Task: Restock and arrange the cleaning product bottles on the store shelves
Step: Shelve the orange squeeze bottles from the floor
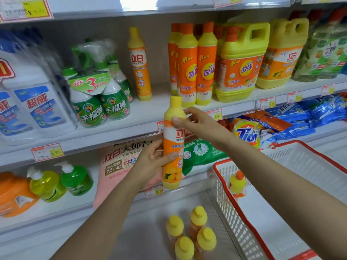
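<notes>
A tall yellow and orange dish-soap bottle is upright in mid-air in front of the shelves. My left hand grips its lower half. My right hand pinches its upper part just below the neck. A matching bottle stands alone on the middle shelf, with a gap to its right. Several more yellow-capped bottles stand low down in front of me. One orange-capped bottle sits inside the white basket.
Orange-capped bottles and yellow jugs fill the middle shelf's right side. Green spray bottles and white bottles stand at its left. Pump bottles and detergent bags lie on the lower shelf.
</notes>
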`<action>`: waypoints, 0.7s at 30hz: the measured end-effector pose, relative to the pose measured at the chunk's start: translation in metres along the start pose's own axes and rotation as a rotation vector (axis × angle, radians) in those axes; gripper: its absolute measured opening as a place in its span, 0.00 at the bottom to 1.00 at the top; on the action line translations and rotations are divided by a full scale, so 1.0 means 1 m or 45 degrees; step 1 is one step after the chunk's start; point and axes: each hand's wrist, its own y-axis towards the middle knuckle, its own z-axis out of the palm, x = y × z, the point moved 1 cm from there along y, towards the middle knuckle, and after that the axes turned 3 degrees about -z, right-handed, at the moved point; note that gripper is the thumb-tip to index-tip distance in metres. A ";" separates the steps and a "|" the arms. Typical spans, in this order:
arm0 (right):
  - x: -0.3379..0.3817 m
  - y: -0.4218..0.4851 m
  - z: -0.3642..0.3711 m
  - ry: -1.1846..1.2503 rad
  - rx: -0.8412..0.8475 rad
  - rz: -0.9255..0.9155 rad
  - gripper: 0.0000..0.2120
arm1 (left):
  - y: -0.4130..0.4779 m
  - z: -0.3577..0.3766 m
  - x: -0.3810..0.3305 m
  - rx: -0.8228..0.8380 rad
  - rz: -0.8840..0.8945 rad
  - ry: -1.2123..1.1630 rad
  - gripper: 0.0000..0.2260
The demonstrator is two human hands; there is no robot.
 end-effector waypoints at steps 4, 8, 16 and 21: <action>0.006 0.004 -0.016 0.019 -0.023 -0.215 0.18 | -0.001 -0.002 0.015 0.152 -0.056 0.020 0.24; -0.008 0.004 -0.014 -0.232 0.013 -0.274 0.12 | 0.002 0.002 0.032 0.215 -0.080 0.229 0.20; -0.104 -0.008 0.024 -0.714 0.051 -0.208 0.11 | 0.010 0.010 0.090 0.041 -0.156 0.544 0.19; -0.164 -0.024 0.043 -0.826 0.215 -0.032 0.12 | 0.007 0.025 0.132 0.222 -0.296 0.748 0.20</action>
